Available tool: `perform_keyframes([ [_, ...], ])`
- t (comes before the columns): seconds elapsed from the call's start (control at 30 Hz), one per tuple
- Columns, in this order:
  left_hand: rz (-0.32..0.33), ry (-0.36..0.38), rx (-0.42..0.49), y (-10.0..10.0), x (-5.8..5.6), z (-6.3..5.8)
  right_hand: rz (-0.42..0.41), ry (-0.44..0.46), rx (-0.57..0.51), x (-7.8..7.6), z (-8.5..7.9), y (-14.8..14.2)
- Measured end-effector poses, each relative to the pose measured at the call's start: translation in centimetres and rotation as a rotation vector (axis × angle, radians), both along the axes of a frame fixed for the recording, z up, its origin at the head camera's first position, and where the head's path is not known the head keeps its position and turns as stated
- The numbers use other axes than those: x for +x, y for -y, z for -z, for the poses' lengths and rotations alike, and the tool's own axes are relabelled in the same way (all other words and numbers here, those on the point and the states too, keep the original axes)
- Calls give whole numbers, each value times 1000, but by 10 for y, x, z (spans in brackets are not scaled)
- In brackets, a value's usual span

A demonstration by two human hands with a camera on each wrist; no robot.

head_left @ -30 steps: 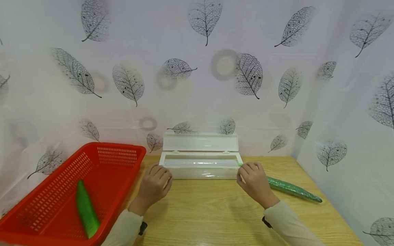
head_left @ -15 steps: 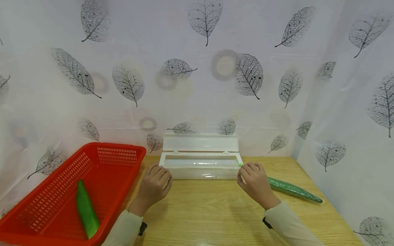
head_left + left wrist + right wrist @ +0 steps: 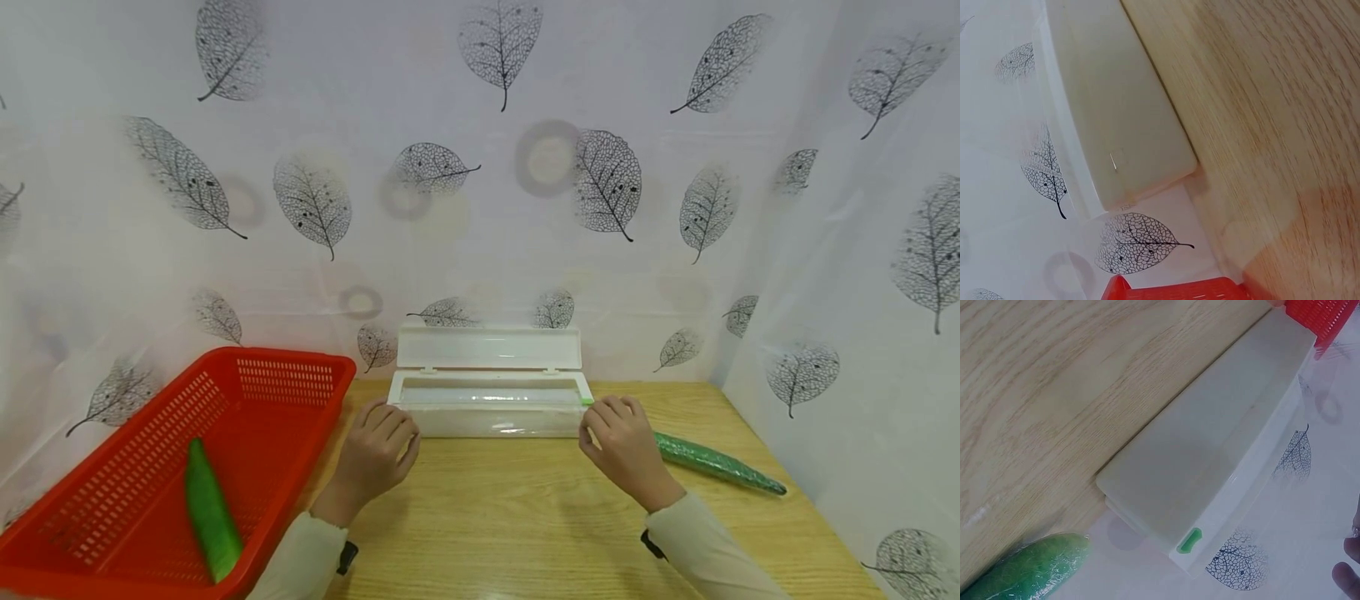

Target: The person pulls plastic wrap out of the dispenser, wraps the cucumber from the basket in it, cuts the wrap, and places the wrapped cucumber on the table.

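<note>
A white cling film dispenser (image 3: pixel 491 348) sits at the back of the table, its lid raised and a film roll (image 3: pixel 491 394) inside. Clear cling film (image 3: pixel 517 427) seems to lie over its front, faintly glossy. My left hand (image 3: pixel 375 450) is at the front left corner, fingers curled, seemingly pinching the film's edge. At the opposite corner, beside a green slider (image 3: pixel 1190 540), my right hand (image 3: pixel 618 450) appears to pinch it likewise. The fingertips are partly hidden in the head view. Right of that hand lies a film-wrapped cucumber (image 3: pixel 720 465).
On the left stands a red plastic basket (image 3: pixel 281 356) with an unwrapped cucumber (image 3: pixel 212 512) inside. The wooden table (image 3: pixel 487 517) extends in front of the dispenser. A leaf-printed curtain (image 3: pixel 450 233) hangs behind and along the sides.
</note>
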State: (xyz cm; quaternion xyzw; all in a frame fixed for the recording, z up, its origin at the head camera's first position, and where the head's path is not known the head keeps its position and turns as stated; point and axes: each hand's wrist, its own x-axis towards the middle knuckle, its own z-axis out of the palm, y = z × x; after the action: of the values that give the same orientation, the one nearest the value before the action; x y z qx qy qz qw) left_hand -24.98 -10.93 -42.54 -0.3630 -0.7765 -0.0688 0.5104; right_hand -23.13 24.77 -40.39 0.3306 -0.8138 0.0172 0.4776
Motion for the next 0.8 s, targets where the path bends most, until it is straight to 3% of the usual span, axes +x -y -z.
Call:
perform_keyframes([
  [0.57, 2, -1, -3, -1, 5, -5, -6, 10, 0, 3, -2, -1],
  [0.8, 11, -34, -3, 0, 3, -6, -2, 7, 4, 4, -4, -2],
])
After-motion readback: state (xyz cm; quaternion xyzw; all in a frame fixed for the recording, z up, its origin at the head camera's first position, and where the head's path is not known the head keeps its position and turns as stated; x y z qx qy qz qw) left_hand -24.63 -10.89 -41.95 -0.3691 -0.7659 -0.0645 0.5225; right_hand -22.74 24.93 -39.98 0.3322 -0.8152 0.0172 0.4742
